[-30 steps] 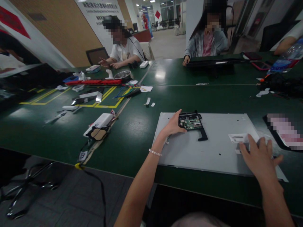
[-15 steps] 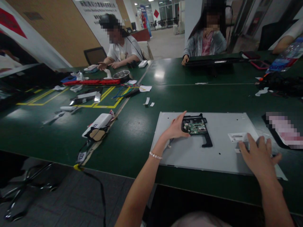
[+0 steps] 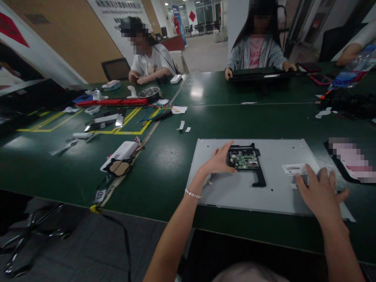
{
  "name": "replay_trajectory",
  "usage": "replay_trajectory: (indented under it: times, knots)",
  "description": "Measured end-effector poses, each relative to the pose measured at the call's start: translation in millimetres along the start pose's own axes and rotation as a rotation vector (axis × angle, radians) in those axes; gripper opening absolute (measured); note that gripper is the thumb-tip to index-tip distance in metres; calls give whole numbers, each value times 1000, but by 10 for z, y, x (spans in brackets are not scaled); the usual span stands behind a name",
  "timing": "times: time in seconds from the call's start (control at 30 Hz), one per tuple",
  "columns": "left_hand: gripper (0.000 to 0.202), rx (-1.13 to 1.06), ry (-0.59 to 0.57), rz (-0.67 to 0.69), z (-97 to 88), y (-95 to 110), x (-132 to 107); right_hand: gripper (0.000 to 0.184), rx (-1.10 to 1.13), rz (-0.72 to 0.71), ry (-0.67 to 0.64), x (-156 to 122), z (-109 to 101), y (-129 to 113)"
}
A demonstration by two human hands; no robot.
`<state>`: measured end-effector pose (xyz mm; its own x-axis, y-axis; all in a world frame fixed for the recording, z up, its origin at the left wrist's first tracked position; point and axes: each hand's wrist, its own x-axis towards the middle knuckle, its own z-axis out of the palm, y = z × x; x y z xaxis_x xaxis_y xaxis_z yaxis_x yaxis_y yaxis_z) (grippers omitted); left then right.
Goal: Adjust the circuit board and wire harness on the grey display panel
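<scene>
A flat grey-white panel (image 3: pixel 235 197) lies on the green table in front of me. On it sits a green circuit board (image 3: pixel 244 161) in a black plastic frame (image 3: pixel 260 181) with an arm reaching toward me. My left hand (image 3: pixel 220 160) grips the left edge of this frame, thumb at the near side and fingers at the far side. A short cable (image 3: pixel 210 180) shows beside my left wrist. At the panel's right end my right hand (image 3: pixel 321 194) rests with fingers spread, near a white label (image 3: pixel 293 169) and some clear plastic (image 3: pixel 330 170); its contact is partly hidden.
To the right lies a phone-like device (image 3: pixel 352 160). On the left are a white box-shaped device (image 3: pixel 122 154) with cables, paper scraps (image 3: pixel 182 125) and a red strip (image 3: pixel 111 102). Across the table two people sit, one holding a dark flat panel (image 3: pixel 266 76). A bottle (image 3: pixel 352 68) stands far right.
The circuit board and its black frame have shifted slightly right on the panel with my left hand. My right hand stays put. The person opposite has lowered a hand onto the dark panel.
</scene>
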<state>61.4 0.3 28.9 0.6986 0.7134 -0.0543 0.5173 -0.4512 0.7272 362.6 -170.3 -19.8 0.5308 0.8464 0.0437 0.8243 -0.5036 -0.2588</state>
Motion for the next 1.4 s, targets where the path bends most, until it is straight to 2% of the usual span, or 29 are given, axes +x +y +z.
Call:
replay_trajectory:
  times: [0.13, 0.4, 0.53, 0.63, 0.8, 0.9, 1.13, 1.4]
  knots:
    - [116, -12, -8, -4, -13, 0, -11, 71, 10, 13, -31, 16, -10, 3]
    - [117, 6, -96, 18, -30, -10, -34, 73, 21, 14, -31, 39, 14, 35]
    - [119, 4, -115, -1, -33, -16, -33, 75, 37, -15, -20, 56, -42, -37]
    - [120, 8, -125, -8, -29, -24, -27, 73, 101, -105, -88, 93, -120, -189]
    - [117, 18, -117, -8, -16, -41, -24, 75, 156, -422, -263, 234, -254, -513]
    - [116, 25, -115, -7, -11, -45, -21, 81, 137, -552, -336, 372, -300, -673]
    - [115, 31, -119, -18, 2, -60, -3, 95, 273, -617, -480, 604, -255, -894]
    - [117, 11, -133, -13, -9, -64, -7, 99, 305, -671, -423, 603, -81, -831]
